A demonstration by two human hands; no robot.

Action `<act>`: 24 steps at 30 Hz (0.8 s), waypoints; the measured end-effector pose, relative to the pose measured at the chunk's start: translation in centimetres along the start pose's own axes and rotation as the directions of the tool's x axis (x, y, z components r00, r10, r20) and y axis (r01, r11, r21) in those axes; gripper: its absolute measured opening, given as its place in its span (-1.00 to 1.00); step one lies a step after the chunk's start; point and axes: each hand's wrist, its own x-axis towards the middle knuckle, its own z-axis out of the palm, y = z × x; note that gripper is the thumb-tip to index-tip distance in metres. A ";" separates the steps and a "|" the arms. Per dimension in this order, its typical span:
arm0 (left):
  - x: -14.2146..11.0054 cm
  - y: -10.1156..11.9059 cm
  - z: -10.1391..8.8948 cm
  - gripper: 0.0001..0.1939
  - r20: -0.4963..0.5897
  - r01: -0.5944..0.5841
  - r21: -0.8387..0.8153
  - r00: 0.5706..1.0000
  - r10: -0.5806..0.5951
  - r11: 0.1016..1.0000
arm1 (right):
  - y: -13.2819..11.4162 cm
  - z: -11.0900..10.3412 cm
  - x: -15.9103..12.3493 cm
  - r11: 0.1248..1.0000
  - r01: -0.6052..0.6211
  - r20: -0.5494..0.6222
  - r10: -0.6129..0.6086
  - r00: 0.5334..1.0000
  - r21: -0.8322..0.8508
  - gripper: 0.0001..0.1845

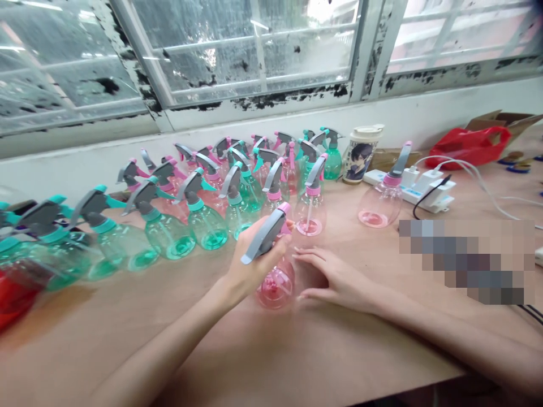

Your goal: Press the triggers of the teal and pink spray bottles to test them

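In the middle of the table, my left hand is wrapped round the neck of a pink spray bottle. Its grey trigger head with a pink nozzle sticks up above my fingers, and the clear pink base shows below them. Just right of this bottle lies my right hand, thumb and fingers spread apart, with nothing in it. A gap seems to part its fingertips from the bottle. Behind my left hand stands another pink spray bottle, upright.
Several green spray bottles line the left and back, with pink ones among them. One pink spray bottle stands apart at right, near a white power strip with cables. A paper cup, a red plastic bag and a cardboard box are behind.
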 end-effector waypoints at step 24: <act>-4.2 -3.1 0.8 -0.37 0.374 -0.047 0.429 0.918 -0.130 0.902 | -0.2 -6.3 -3.2 0.967 -0.253 -0.352 0.234 0.906 -0.010 -0.31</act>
